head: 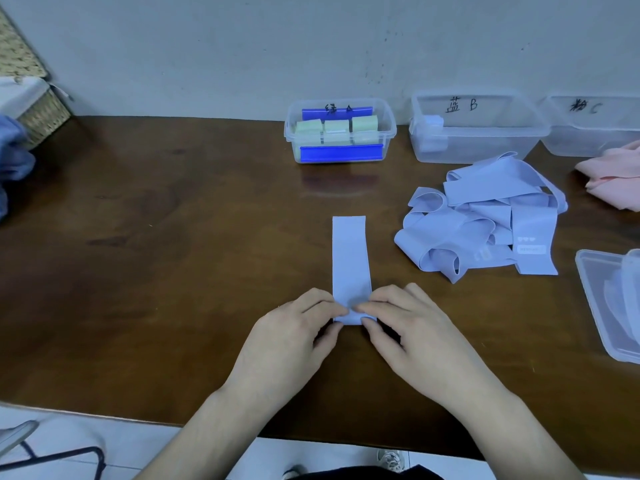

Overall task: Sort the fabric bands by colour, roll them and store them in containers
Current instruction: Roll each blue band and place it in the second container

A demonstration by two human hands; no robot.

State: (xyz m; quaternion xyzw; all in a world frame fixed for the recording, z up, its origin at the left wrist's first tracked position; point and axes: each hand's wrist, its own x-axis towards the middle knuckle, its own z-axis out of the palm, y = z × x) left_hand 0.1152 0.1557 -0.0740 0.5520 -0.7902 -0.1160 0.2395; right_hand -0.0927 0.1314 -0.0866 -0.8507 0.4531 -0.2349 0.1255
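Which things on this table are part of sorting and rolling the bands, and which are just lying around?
Part of the job:
flat blue band, pinched by left hand and right hand
blue band pile
pink bands
green box A
box B
box C

Lying about:
wicker basket
loose lid
blue cloth

Soft, even indoor light falls from above, cool and slightly dim. The glossy brown bench (173, 237) carries a faint reflection of the box (340, 130) well beyond the hands. Short, soft shadows sit under the left hand (294, 327) and right hand (408, 327). Wide-angle bending bows the bench edges; the corners look smeared.
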